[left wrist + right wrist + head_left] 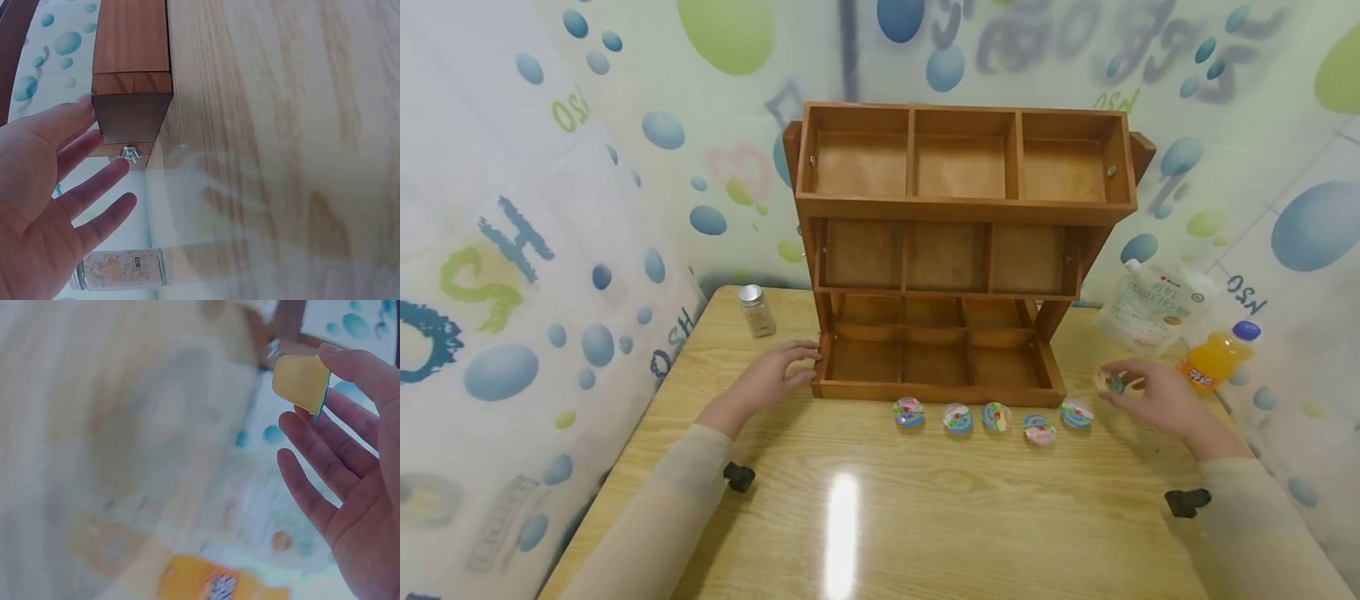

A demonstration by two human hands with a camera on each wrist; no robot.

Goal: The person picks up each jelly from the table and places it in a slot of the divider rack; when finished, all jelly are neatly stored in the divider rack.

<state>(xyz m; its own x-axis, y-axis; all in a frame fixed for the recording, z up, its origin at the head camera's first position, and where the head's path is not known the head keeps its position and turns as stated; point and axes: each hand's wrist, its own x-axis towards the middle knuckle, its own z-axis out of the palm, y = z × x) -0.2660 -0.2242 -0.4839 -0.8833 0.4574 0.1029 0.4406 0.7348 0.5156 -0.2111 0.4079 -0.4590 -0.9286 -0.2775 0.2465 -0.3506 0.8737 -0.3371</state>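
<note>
My right hand (1168,402) pinches a small jelly cup (299,380) between thumb and fingers, right of the wooden shelf. The cup has a yellow body and a blue-edged lid, and it is held tilted on its side. Fingers extended, my left hand (766,383) touches the left end of the three-tier wooden display shelf (940,392). In the left wrist view, its fingers lie beside the shelf's end panel, near a metal wing nut (130,154). Several more jelly cups (958,419) with printed lids stand in a loose row before the shelf.
A glass jar with a silver lid (757,312) stands left of the shelf. At the right are a white spouted pouch (1153,308) and an orange drink bottle (1216,358) with a blue cap. Patterned curtains (625,208) enclose the wooden table (970,517).
</note>
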